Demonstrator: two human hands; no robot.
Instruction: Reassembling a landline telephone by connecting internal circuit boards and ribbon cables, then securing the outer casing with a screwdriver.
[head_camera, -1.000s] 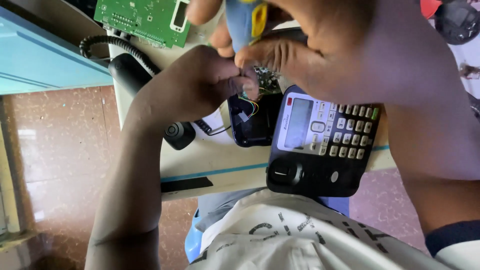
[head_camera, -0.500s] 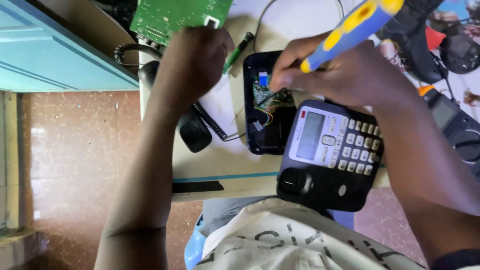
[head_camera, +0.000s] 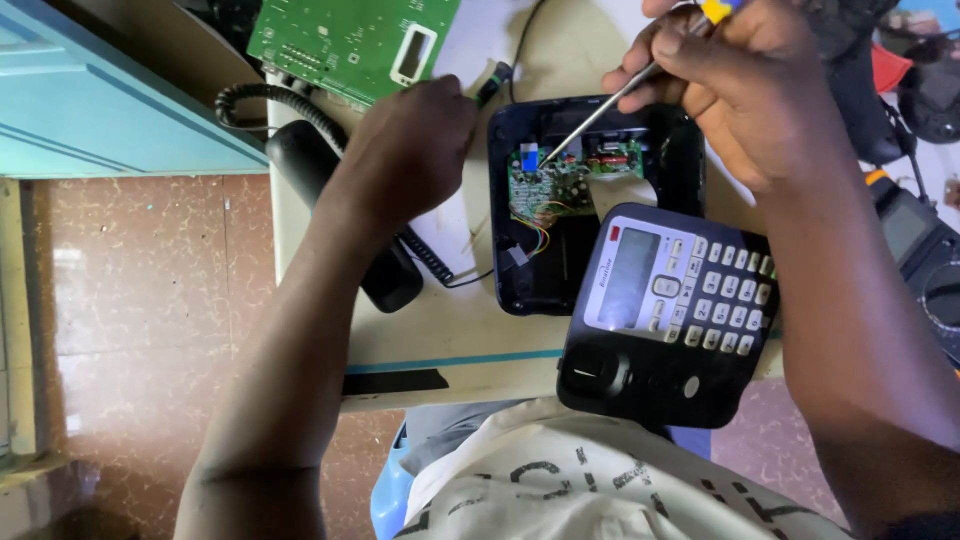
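Observation:
An opened black desk phone lies on a pale table (head_camera: 470, 330). Its base shell (head_camera: 540, 285) holds a small green circuit board (head_camera: 560, 180) with coloured wires. The keypad top half (head_camera: 670, 320) rests tilted over the shell's near right side. My right hand (head_camera: 740, 80) grips a soldering iron (head_camera: 600, 110) with a yellow and blue handle; its metal tip touches the small board. My left hand (head_camera: 405, 150) is closed around a thin dark and green tool (head_camera: 492, 80) just left of the shell.
A large green circuit board (head_camera: 350, 40) lies at the table's far edge. The black handset (head_camera: 330, 200) with its coiled cord (head_camera: 255, 100) sits under my left forearm. Dark devices (head_camera: 915, 230) crowd the right side. A blue cabinet (head_camera: 90, 100) stands left, over tiled floor.
My left hand has drawn back to the left off the phone shell. My right hand has turned the iron so that its tip now rests on the small board.

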